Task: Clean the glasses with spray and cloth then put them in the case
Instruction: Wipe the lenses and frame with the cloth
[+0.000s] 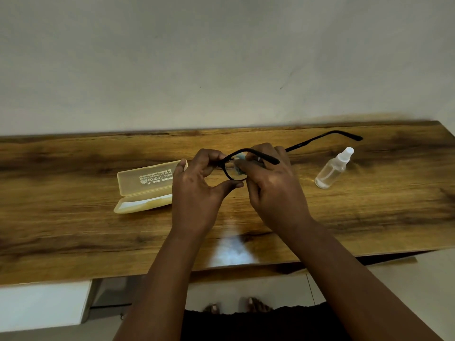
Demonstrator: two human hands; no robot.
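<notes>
Black-framed glasses [322, 136] are held above the wooden table [73, 230], one temple arm sticking out to the upper right. My left hand [197, 190] pinches the frame at its left side. My right hand [273, 185] pinches a small light-blue cloth [238, 170] against a lens; most of the cloth is hidden by its fingers. A yellowish translucent glasses case [142, 190] lies open on the table, just left of my left hand. A small clear spray bottle [333, 168] lies tilted on the table to the right of my right hand.
A plain pale wall rises right behind the table's far edge. The table's near edge runs across the lower part of the view, with a white cabinet [41, 306] below it at the left and my feet on the floor.
</notes>
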